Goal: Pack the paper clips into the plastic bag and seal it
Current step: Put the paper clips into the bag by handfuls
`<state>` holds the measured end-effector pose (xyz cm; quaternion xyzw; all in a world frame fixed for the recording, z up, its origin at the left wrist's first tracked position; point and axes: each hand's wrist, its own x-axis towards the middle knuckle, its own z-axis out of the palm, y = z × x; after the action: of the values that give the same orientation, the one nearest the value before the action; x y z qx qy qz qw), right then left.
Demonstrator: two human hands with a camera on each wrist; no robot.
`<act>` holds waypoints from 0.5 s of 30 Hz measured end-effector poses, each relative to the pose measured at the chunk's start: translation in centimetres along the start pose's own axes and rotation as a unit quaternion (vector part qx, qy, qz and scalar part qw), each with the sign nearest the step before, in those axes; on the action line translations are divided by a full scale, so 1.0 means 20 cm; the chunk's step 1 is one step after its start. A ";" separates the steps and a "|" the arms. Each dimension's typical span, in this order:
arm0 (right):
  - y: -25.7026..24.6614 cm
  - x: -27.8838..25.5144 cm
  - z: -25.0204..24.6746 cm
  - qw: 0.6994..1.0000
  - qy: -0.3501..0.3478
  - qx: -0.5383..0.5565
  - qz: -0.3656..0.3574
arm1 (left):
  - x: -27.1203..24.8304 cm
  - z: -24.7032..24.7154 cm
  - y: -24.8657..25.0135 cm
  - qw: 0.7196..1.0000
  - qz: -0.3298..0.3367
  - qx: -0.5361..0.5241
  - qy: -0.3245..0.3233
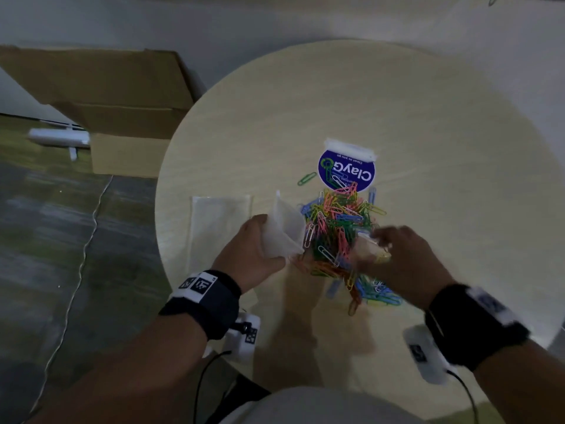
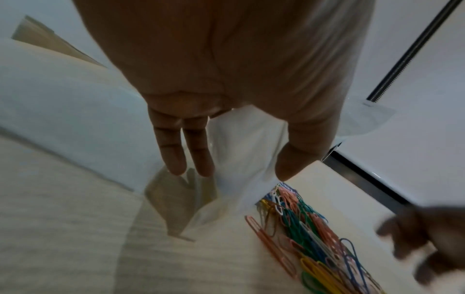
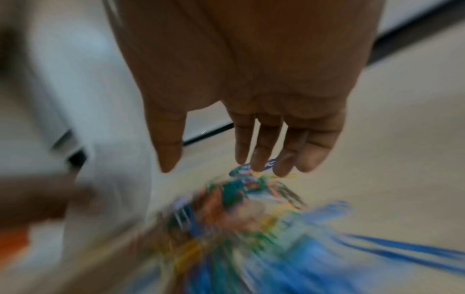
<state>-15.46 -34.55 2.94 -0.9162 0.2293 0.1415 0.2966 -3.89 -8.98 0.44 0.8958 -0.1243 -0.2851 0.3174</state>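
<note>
Left hand (image 1: 247,249) gripping plastic bag (image 1: 282,231), mouth gaping beside paper clips (image 1: 339,237) heaped on round table (image 1: 428,133). Right hand (image 1: 403,261) over pile's right, blurred; fingers mostly extended, grasp impossible to tell.

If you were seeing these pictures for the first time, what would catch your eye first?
The bright heap of coloured paper clips in the middle of the round table stands out first. The left hand grips a plastic bag at the heap's left edge, while the right hand reaches over the clips, blurred. Beyond the heap lies a blue ClayGo label.
</note>
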 end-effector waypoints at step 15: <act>0.14 0.00 0.18 0.988 0.057 -0.119 -0.085 | -0.03 0.03 -0.04 0.997 -0.008 -0.079 0.004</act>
<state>-17.32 -34.36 -1.16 -0.9676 0.1489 0.0891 0.1832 -4.79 -8.44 -0.16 0.8701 -0.0926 -0.2927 0.3855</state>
